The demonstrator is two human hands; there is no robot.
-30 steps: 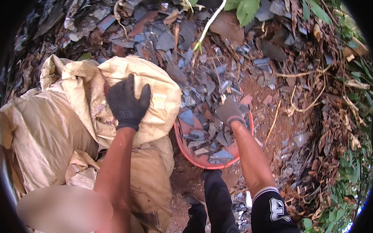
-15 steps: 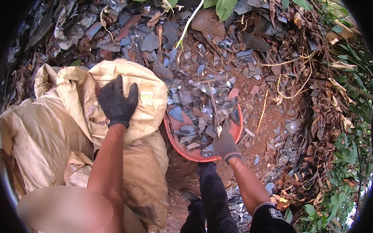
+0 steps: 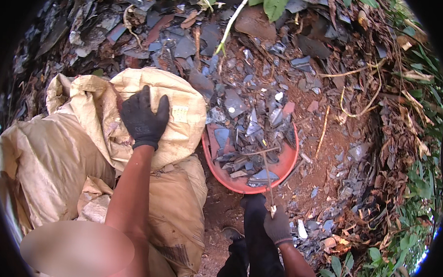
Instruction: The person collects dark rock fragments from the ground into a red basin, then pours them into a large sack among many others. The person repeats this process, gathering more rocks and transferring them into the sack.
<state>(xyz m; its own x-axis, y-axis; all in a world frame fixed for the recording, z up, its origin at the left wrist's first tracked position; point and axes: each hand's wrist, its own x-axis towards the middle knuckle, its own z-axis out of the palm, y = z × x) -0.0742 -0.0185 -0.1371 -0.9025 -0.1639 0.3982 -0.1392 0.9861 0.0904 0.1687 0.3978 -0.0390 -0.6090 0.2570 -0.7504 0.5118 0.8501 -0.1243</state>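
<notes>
Left hand: the black-gloved left hand [image 3: 145,115] lies on the pale sack [image 3: 184,95], fingers apart and grasping nothing; the straight arm suggests it props the leaning body.
Right hand: the right hand [image 3: 278,226], in a darker-looking knit glove, is clamped around the pale grip of a thin hand rake [image 3: 269,181], low beside the dark trouser leg [image 3: 255,218].
Rake: its rod runs forward over the basin's near rim, crossbar above the shards; holding the far end probably keeps the fingers clear of sharp edges.
Red basin: the red basin [image 3: 251,190] sits on the ground right of the sack, its far side meeting the shard litter, which likely lets pieces slide in.
Near rim: it appears close against the leg, perhaps for bracing; contact is unclear.
Shards: dark, flat shards [image 3: 221,136] lie inside the basin and spread beyond it.
</notes>
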